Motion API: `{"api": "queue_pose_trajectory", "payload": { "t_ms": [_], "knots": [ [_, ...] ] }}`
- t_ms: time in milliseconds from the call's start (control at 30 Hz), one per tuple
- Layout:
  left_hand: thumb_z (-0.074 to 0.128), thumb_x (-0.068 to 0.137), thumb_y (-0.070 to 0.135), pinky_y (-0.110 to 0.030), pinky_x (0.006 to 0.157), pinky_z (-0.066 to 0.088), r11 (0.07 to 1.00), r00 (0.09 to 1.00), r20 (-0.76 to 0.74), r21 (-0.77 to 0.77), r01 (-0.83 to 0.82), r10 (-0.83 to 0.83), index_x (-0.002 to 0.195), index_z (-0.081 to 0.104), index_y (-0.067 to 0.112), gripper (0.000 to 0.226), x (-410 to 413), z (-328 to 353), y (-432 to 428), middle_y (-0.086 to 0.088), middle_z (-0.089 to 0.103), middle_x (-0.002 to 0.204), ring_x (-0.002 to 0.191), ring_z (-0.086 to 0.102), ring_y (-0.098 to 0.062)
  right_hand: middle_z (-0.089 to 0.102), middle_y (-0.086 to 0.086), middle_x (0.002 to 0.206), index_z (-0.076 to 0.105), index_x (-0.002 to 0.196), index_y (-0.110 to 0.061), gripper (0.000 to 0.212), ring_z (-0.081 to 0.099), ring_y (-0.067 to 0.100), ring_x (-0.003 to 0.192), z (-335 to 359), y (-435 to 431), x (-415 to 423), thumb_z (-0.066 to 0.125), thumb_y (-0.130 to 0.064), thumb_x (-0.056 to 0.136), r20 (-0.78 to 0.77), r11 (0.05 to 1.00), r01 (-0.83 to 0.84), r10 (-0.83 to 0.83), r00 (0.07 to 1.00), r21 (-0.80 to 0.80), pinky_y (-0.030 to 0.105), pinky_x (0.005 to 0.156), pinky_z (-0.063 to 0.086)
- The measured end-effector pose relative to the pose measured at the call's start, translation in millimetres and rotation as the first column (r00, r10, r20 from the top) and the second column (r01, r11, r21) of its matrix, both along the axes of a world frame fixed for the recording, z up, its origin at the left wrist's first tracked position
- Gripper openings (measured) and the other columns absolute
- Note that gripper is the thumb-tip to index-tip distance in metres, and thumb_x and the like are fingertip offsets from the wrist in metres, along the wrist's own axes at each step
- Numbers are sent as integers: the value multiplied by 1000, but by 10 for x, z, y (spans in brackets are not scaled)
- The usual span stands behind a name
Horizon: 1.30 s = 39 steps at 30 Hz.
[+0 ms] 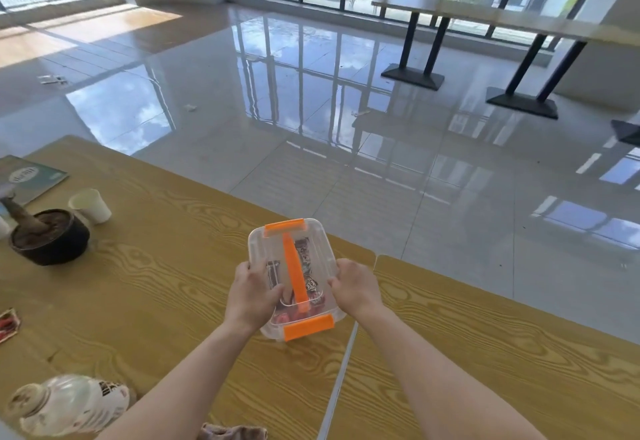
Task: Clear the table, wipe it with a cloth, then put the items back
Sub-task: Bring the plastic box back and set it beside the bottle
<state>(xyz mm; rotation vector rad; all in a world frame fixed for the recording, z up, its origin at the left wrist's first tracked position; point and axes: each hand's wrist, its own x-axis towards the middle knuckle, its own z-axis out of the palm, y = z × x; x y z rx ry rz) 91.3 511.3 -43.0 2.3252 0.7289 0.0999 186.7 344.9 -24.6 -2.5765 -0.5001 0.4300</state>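
A clear plastic box (pixel 263 245) with an orange handle and orange clips holds snack packets and sits near the far edge of the wooden table (pixel 166 294). My left hand (pixel 251 296) grips its left side, thumb over the lid. My right hand (pixel 355 287) grips its right side. A brownish cloth (pixel 230 432) lies at the near edge between my forearms.
At the left stand a dark bowl with a pestle (pixel 48 237), a paper cup (pixel 90 206) and a green booklet (pixel 29 176). A red packet (pixel 7 325) lies at the left edge, a clear bottle (pixel 69 405) at the near left. A second table (pixel 502 353) adjoins on the right.
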Motion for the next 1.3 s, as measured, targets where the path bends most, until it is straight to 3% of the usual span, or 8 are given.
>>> {"api": "queue_pose_trajectory", "payload": {
  "t_ms": [133,400,567,667,833,967,1167,1300],
  "knots": [
    [72,83,21,-28,78,41,999,998,32,20,47,-47,127,57,19,47,72,66,-122,-12,50,121,91,48,-18,62,2,75,57,81,-14,12,60,23,72,130,-233,-78,61,-15,93,10,999,35,-36,999,35,33,60,45],
    [72,82,23,-26,79,40,977,972,105,66,205,-211,121,59,18,41,173,192,-654,-10,49,117,94,49,-19,44,-9,61,39,63,-27,36,40,6,54,283,-894,-270,62,-14,88,48,966,234,-240,970,105,25,49,29],
    [69,84,22,-25,74,41,944,937,133,115,309,-323,112,54,19,31,200,210,-1153,-5,46,108,89,52,-20,56,-9,65,57,74,-23,17,51,6,56,343,-1406,-523,63,-16,88,33,918,366,-375,927,154,18,46,34],
    [65,83,16,-24,72,40,911,899,165,147,385,-406,103,52,18,23,188,211,-1501,-4,44,102,87,50,-20,66,-7,72,65,83,-22,7,64,12,68,327,-1728,-699,63,-17,86,13,870,466,-473,881,161,31,57,51],
    [59,85,12,-27,70,41,843,825,182,190,504,-534,96,48,13,16,128,205,-2062,-4,41,98,86,45,-22,68,-7,75,68,89,-23,7,66,12,73,327,-2266,-1027,64,-17,87,8,788,591,-602,799,172,27,58,50],
    [58,86,15,-29,71,42,789,767,192,210,577,-612,99,48,12,16,46,193,-2502,-6,41,96,85,44,-24,71,3,77,68,85,-18,6,67,24,76,313,-2693,-1256,62,-18,83,24,732,665,-675,737,152,41,62,54],
    [57,89,22,-31,74,45,732,717,152,182,656,-680,99,48,16,14,-64,134,-3190,-5,41,102,90,46,-23,73,2,83,70,93,-18,12,69,23,80,286,-3373,-1543,63,-19,84,18,665,729,-741,672,164,44,68,58],
    [58,88,24,-29,73,42,705,695,124,179,687,-708,96,47,19,15,-150,100,-3671,-3,40,103,90,46,-22,73,-2,83,70,105,-22,20,70,20,79,236,-3843,-1701,62,-18,87,17,641,752,-763,646,156,36,64,56]
  ]
}}
